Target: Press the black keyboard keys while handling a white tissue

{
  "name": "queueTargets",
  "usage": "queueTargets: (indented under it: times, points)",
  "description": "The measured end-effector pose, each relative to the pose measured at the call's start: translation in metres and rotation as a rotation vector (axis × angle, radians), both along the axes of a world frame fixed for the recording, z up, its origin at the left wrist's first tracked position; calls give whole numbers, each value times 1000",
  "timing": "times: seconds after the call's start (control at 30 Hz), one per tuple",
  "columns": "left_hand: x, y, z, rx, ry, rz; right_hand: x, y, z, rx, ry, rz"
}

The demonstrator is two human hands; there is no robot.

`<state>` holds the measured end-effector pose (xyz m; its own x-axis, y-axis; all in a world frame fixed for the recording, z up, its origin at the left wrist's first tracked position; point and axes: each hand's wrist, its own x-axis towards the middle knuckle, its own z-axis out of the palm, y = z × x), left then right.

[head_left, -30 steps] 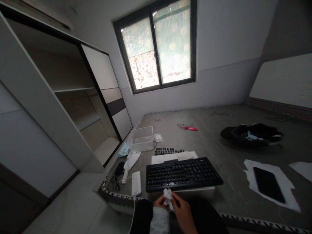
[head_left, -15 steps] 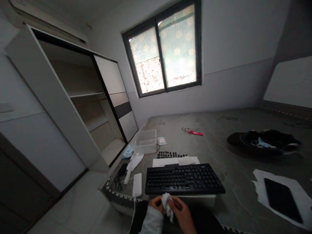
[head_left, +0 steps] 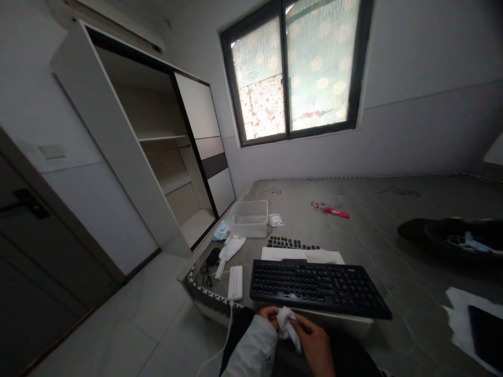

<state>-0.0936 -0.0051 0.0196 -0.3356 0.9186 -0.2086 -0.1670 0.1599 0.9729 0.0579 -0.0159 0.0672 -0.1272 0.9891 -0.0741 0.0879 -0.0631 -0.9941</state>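
Both hands meet at the near edge of the bed: the left hand [head_left: 269,315] and the right hand [head_left: 316,343] pinch a crumpled white wipe [head_left: 286,323] between their fingers, just in front of the black keyboard [head_left: 318,289]. It looks like the wipe is being folded or bunched; the next move calls for a firm pinch and a flat face.

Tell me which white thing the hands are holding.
The crumpled white tissue, pinched between left hand and right hand; the white sheets lie flat behind the keyboard.
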Motion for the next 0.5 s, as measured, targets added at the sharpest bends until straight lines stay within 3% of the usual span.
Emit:
queueTargets:
  times: [0.5]
  points:
    - [-6, 0, -11, 98, -67, -65, -3, 8, -13, -73, 9, -34]
